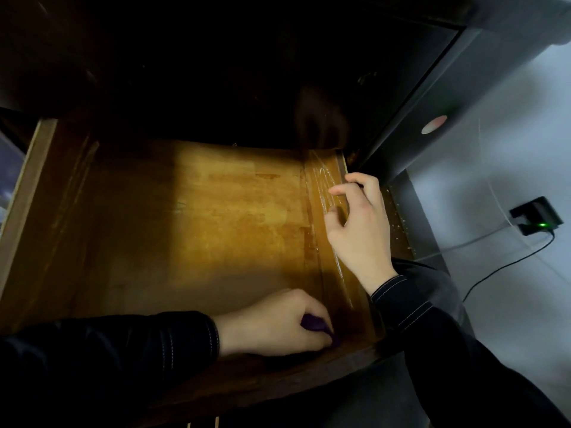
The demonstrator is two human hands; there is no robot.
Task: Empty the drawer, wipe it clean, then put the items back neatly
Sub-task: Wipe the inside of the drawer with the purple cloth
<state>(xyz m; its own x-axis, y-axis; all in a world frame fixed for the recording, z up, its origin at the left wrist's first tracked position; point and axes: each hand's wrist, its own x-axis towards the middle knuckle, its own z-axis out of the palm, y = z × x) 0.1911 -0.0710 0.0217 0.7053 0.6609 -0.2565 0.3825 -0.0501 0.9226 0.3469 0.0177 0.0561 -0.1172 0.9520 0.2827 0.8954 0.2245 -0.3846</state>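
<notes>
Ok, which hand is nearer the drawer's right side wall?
Right. The right hand rests on the right side wall with fingers over its rim; the left hand is down on the drawer floor near the front corner, clutching a purple cloth.

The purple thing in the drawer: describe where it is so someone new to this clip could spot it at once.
Start at the open wooden drawer, whose floor looks bare. Go to its near right corner, where the left hand rests on the bottom. The purple thing, perhaps a cloth, shows under that hand's fingers, the only purple against brown wood; the right hand, on the drawer's right side, holds nothing.
</notes>
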